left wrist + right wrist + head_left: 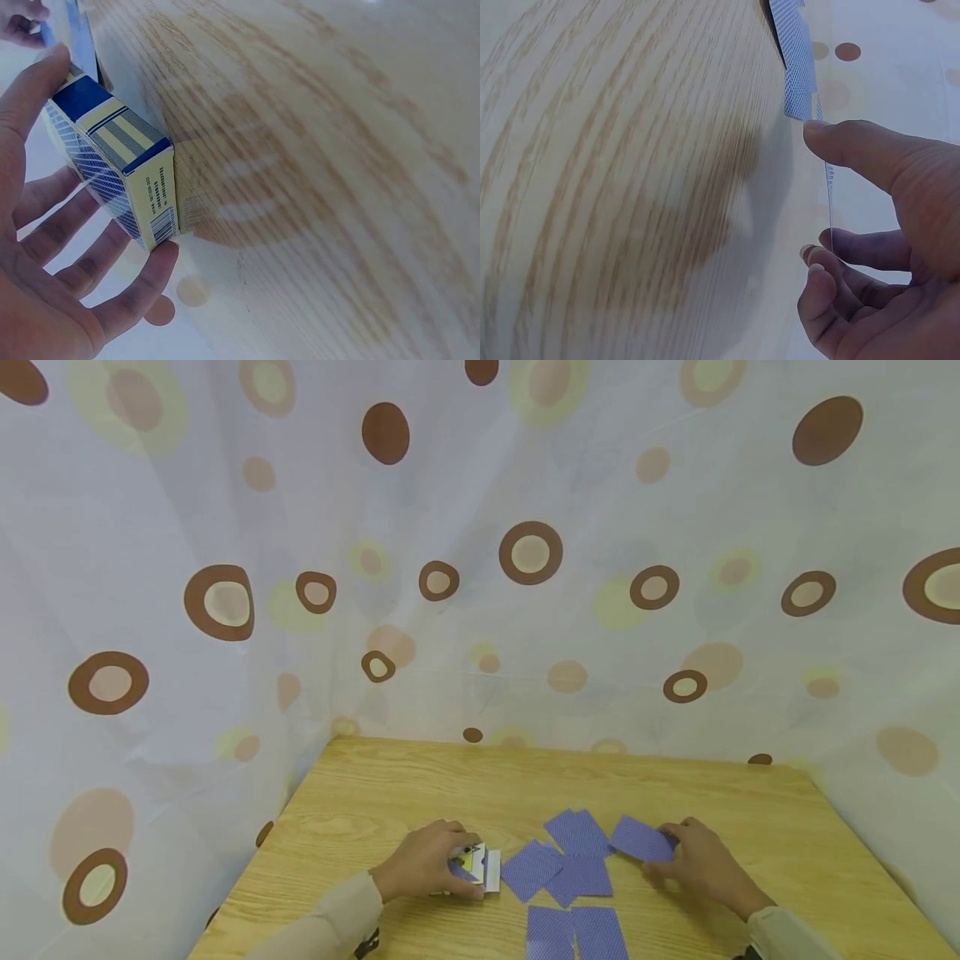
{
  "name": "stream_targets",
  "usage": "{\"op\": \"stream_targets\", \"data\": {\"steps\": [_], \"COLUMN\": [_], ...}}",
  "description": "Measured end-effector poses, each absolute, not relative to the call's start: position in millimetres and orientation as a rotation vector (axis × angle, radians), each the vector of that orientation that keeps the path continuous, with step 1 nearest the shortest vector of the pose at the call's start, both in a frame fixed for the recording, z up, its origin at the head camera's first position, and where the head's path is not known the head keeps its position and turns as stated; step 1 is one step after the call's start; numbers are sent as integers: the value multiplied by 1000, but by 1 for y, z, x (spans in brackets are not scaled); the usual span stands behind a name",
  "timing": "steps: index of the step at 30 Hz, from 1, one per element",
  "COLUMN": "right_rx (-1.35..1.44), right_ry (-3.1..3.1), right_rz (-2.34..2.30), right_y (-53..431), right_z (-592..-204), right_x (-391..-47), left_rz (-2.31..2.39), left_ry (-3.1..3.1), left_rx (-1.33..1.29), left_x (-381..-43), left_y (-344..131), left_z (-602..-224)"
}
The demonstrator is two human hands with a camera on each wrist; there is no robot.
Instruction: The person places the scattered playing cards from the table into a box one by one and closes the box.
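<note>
My left hand (427, 860) grips a blue and cream playing-card box (154, 199), thumb on one side and fingers along the other. Its flap end (492, 870) points toward the cards, and a yellow and white face shows at that end. A playing card (641, 840) with a blue patterned back is pinched between the thumb and fingers of my right hand (701, 864). In the right wrist view that card shows nearly edge-on, tilted up off the table. Blue-backed cards (529, 870) lie face down between the hands, some overlapping.
The wooden table (390, 785) fills the lower part of the head view. Two more cards (550, 933) lie side by side near the front edge. A white sheet with brown and yellow circles (480, 635) hangs behind the table and at both sides.
</note>
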State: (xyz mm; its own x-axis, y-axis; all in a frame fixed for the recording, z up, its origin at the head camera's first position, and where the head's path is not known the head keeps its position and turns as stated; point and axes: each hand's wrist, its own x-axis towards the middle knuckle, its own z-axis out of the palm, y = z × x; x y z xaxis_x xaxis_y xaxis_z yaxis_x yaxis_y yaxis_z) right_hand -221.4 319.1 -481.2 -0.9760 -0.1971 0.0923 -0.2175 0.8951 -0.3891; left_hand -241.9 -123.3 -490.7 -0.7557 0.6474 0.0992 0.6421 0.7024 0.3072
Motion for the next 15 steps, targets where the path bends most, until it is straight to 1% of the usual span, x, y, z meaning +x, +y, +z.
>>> {"op": "stream_targets", "data": {"steps": [8, 15], "right_rx": [358, 397], "right_ry": [-3008, -2998], "right_rz": [640, 641], "right_y": [311, 307], "right_z": [-476, -480], "right_x": [-220, -221], "left_rz": [522, 530], "left_ry": [2889, 2883], "left_rx": [1096, 1094], "left_x": [-244, -243], "left_y": [-124, -124], "left_z": [-494, -491]}}
